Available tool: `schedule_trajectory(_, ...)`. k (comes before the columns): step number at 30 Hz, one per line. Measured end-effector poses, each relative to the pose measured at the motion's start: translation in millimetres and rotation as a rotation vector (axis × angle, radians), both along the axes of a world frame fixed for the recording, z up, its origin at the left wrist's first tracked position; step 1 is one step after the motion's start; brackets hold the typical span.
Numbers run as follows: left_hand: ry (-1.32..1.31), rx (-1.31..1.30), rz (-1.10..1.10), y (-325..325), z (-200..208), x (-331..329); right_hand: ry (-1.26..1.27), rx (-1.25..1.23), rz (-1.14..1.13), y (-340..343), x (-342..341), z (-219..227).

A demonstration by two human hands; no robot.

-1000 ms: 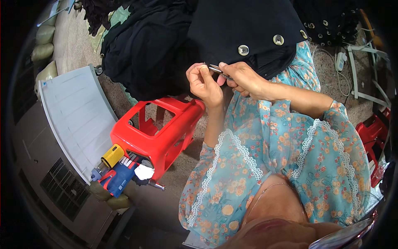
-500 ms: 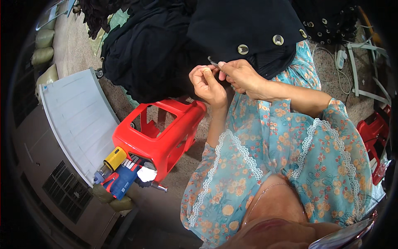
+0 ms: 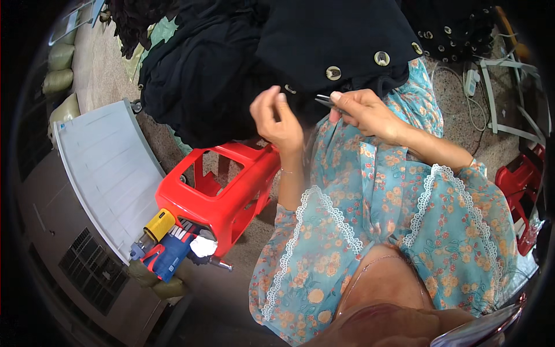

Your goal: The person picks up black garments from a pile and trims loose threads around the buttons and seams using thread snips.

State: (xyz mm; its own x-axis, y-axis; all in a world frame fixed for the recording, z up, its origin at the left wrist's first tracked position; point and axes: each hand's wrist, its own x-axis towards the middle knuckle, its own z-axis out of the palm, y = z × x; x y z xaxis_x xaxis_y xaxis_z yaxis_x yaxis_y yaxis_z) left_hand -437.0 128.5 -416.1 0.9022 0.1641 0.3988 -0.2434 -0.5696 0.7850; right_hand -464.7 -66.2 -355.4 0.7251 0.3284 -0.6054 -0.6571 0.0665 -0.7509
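Black cloth makes up the garment (image 3: 329, 34), spread over the person's lap and beyond it, with large pale-rimmed buttons (image 3: 381, 58) along its near edge. The snips (image 3: 324, 101) are in front of that edge, small and metallic, their tips pointing left and slightly parted. The right hand (image 3: 367, 114) is closed around them, thumb on top and fingers curled beneath. The left hand (image 3: 277, 124) is raised to the left of the tips, apart from them, half-curled with thumb and fingers loosely parted; it appears to hold nothing, though its fingertips are blurred and a fine thread there could not be made out.

A heap of black cloth (image 3: 196, 75) lies to the left of the garment, and more buttoned black cloth (image 3: 457, 26) lies at the upper right. The person wears a blue floral top (image 3: 315, 272) with white lace trim. Left of the left forearm stands a red stool (image 3: 172, 191); at its near end are a yellow cylinder (image 3: 159, 225), a blue bag (image 3: 175, 254) and a white wad (image 3: 203, 246). Farther left is a white panel (image 3: 107, 173), with pale sacks (image 3: 58, 81) beyond. At the right, a power strip (image 3: 472, 82) lies beside a white frame (image 3: 492, 104).
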Motion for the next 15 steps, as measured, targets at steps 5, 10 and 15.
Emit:
schedule_trajectory(5, 0.077, -0.008, -0.271, -39, 28, 1, -0.088, -0.045, -0.488, -16, -4, 0)
schedule_trajectory(10, 0.079, 0.258, -0.401, -68, 30, 15, -0.057, 0.102, -0.694, -32, -4, -22)
schedule_trajectory(15, 0.007, 0.314, -0.35, -64, 16, 18, -0.067, 0.085, -0.645, -30, -3, -22)
